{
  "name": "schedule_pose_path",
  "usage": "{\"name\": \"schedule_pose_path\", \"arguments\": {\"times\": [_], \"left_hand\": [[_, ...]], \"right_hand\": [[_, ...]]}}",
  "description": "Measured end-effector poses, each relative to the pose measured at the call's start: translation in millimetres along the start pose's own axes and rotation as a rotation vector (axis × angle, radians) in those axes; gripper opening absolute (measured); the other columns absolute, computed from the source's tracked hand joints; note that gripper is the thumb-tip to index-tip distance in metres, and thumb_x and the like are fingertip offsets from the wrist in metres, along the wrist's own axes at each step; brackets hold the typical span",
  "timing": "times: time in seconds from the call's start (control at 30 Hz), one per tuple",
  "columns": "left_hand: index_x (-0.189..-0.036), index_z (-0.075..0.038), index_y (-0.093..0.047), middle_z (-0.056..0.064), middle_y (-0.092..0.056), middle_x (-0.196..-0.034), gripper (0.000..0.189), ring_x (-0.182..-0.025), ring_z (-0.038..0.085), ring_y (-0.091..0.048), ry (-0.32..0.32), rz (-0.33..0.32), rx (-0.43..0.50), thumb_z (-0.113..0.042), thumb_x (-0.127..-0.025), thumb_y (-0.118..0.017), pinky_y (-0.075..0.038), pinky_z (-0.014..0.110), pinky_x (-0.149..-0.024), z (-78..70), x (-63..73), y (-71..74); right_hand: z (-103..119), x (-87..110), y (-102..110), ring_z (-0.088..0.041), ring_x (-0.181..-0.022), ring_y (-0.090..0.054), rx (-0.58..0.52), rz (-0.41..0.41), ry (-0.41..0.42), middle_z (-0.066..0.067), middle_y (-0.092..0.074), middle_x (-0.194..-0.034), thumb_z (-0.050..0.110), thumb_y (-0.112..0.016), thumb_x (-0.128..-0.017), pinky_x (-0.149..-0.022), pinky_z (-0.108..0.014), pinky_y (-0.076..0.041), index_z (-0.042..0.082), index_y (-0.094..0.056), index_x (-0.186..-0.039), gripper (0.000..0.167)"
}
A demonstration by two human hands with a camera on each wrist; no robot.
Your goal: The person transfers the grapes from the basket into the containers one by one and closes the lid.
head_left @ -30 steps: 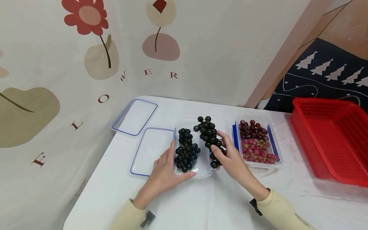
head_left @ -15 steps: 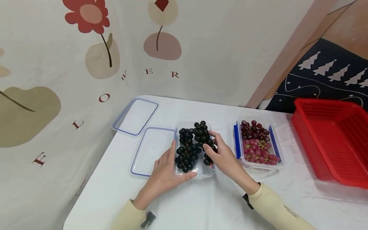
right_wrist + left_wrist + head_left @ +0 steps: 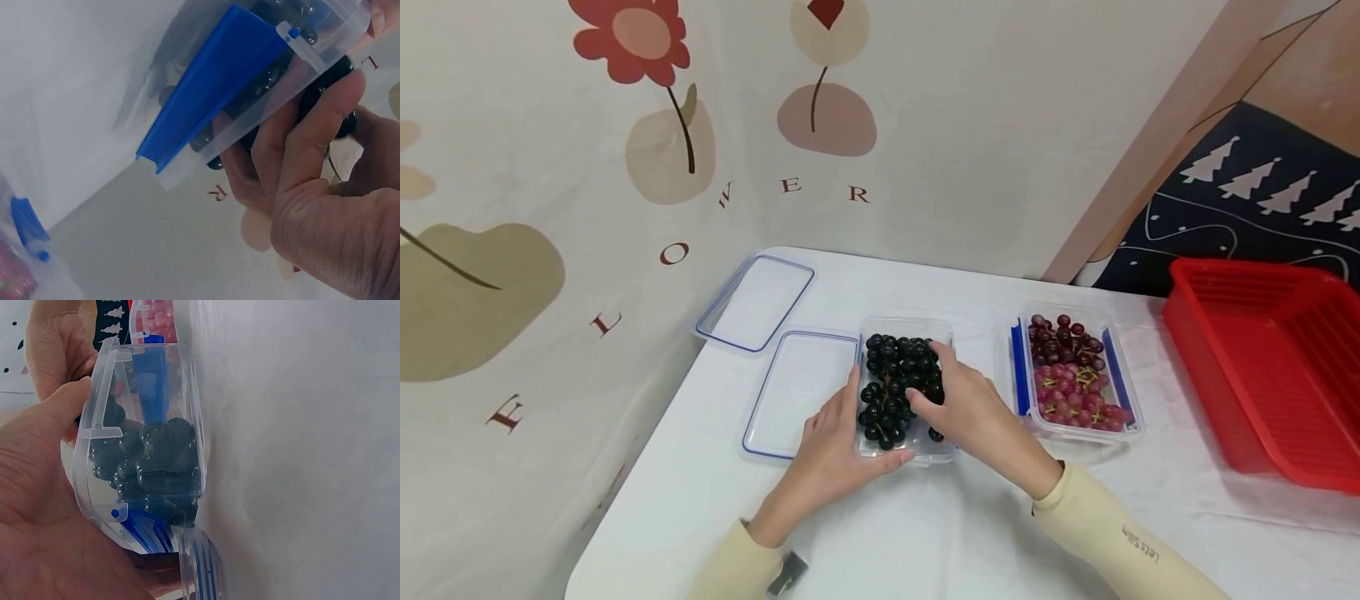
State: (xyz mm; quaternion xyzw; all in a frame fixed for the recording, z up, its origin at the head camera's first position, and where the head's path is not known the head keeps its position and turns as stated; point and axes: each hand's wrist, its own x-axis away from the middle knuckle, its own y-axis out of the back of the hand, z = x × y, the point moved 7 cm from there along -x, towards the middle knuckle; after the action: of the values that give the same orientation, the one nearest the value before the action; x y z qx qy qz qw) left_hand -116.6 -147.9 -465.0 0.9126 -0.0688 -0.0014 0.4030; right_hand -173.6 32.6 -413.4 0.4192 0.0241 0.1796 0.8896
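Two bunches of black grapes lie side by side in a clear plastic container. My right hand (image 3: 973, 408) holds the right-hand bunch of grapes (image 3: 917, 362) inside the container (image 3: 936, 457), its fingers round the grapes. The left-hand bunch of grapes (image 3: 883, 412) rests along the left wall. My left hand (image 3: 831, 454) steadies the container's near left corner, fingers straight along the left side and thumb along the front rim. In the left wrist view dark grapes (image 3: 162, 450) show through the clear wall. The right wrist view shows the container's blue side flap (image 3: 212, 87) hanging down.
Left of the container lies a blue-edged clear lid (image 3: 797, 387), with another blue-edged lid (image 3: 756, 308) behind it. A second container (image 3: 1075, 433) holds dark red and pink grapes (image 3: 1071, 396) to the right. A red basket (image 3: 1210, 392) stands farther right.
My right hand has moved left and lowered its bunch of black grapes into the container, next to the other bunch. My left hand has stayed at the container's corner.
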Motion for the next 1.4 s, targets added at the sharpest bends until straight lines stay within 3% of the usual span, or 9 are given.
{"name": "schedule_pose_path", "arguments": {"times": [0.13, 0.3, 0.4, 0.5, 0.6, 0.83, 1.0, 1.13, 1.4], "left_hand": [[-0.176, -0.011, -0.002, 0.026, -0.029, -0.173, 0.137, -0.157, 0.047, -0.031, 0.001, -0.002, -0.014, -0.072, -0.084, -0.083, -0.027, 0.072, -0.119, -0.1, 0.9, 0.0], [-0.176, -0.010, -0.002, 0.027, -0.029, -0.173, 0.137, -0.157, 0.048, -0.031, -0.005, -0.004, -0.020, -0.073, -0.084, -0.082, -0.027, 0.073, -0.119, -0.5, 0.3, -0.2], [-0.176, -0.010, -0.003, 0.027, -0.030, -0.173, 0.137, -0.156, 0.048, -0.032, -0.004, -0.005, -0.017, -0.073, -0.084, -0.081, -0.027, 0.073, -0.119, 0.0, -0.6, -0.2], [-0.176, -0.009, -0.003, 0.027, -0.032, -0.172, 0.137, -0.156, 0.047, -0.033, -0.001, -0.007, -0.017, -0.073, -0.083, -0.082, -0.028, 0.072, -0.118, 0.1, -1.3, -0.2], [-0.176, -0.009, -0.004, 0.027, -0.032, -0.172, 0.138, -0.156, 0.047, -0.033, -0.003, -0.007, -0.016, -0.072, -0.083, -0.083, -0.028, 0.072, -0.118, -0.6, -1.3, -0.7], [-0.176, -0.009, -0.002, 0.028, -0.030, -0.172, 0.138, -0.157, 0.048, -0.031, -0.010, 0.000, -0.015, -0.071, -0.083, -0.084, -0.027, 0.073, -0.119, -1.7, -1.6, -0.9], [-0.176, -0.009, -0.002, 0.028, -0.030, -0.172, 0.138, -0.157, 0.048, -0.031, 0.000, 0.002, -0.019, -0.070, -0.083, -0.084, -0.026, 0.072, -0.120, -0.4, -0.9, -0.4], [-0.176, -0.009, -0.001, 0.029, -0.029, -0.172, 0.139, -0.157, 0.049, -0.031, -0.004, 0.004, -0.012, -0.071, -0.083, -0.084, -0.026, 0.073, -0.120, -1.5, -1.9, -0.7], [-0.176, -0.010, -0.001, 0.028, -0.029, -0.173, 0.138, -0.158, 0.048, -0.030, 0.005, 0.008, -0.010, -0.071, -0.084, -0.084, -0.026, 0.072, -0.120, 0.1, -2.1, -0.5]], "right_hand": [[7.7, 4.7, -0.9, -0.031, -0.080, -0.075, 0.129, -0.003, 0.069, -0.028, -0.072, -0.119, 0.042, -0.082, -0.100, -0.069, -0.044, -0.064, -0.001, -0.030, -0.169, 0.097], [9.3, 11.4, 2.0, -0.033, -0.070, -0.071, 0.192, -0.033, 0.082, -0.037, -0.058, -0.142, 0.042, -0.086, -0.097, -0.057, -0.039, -0.060, 0.003, -0.037, -0.168, 0.095], [8.3, 13.5, 4.2, -0.025, -0.053, -0.059, 0.200, -0.060, 0.077, -0.036, -0.057, -0.140, 0.043, -0.086, -0.097, -0.045, -0.031, -0.050, 0.003, -0.043, -0.165, 0.090], [8.4, 16.3, 6.7, -0.021, -0.050, -0.052, 0.223, -0.089, 0.109, -0.035, -0.060, -0.135, 0.042, -0.087, -0.096, -0.043, -0.030, -0.045, -0.003, -0.048, -0.160, 0.087], [7.4, 20.0, 8.1, -0.025, -0.061, -0.062, 0.231, -0.115, 0.140, -0.032, -0.065, -0.130, 0.037, -0.088, -0.096, -0.052, -0.034, -0.054, -0.008, -0.052, -0.153, 0.082], [3.7, 22.1, 6.3, -0.012, -0.051, -0.051, 0.119, -0.113, 0.147, 0.000, -0.059, -0.071, 0.009, -0.083, -0.097, -0.049, -0.029, -0.046, -0.014, -0.059, -0.140, 0.054], [11.1, 24.9, 5.0, -0.011, -0.050, -0.045, 0.324, -0.172, 0.229, -0.001, -0.053, -0.072, 0.018, -0.090, -0.094, -0.044, -0.027, -0.040, -0.006, -0.068, -0.112, 0.037], [9.6, 25.4, 5.3, -0.015, -0.053, -0.041, 0.472, -0.238, 0.274, -0.004, -0.046, -0.078, 0.033, -0.095, -0.089, -0.042, -0.027, -0.035, 0.004, -0.065, -0.088, 0.042], [-5.5, 13.5, 2.5, -0.013, -0.052, -0.047, 0.379, -0.097, 0.239, 0.000, -0.055, -0.067, 0.032, -0.071, -0.109, -0.052, -0.033, -0.046, 0.009, -0.068, -0.081, 0.037]]}}
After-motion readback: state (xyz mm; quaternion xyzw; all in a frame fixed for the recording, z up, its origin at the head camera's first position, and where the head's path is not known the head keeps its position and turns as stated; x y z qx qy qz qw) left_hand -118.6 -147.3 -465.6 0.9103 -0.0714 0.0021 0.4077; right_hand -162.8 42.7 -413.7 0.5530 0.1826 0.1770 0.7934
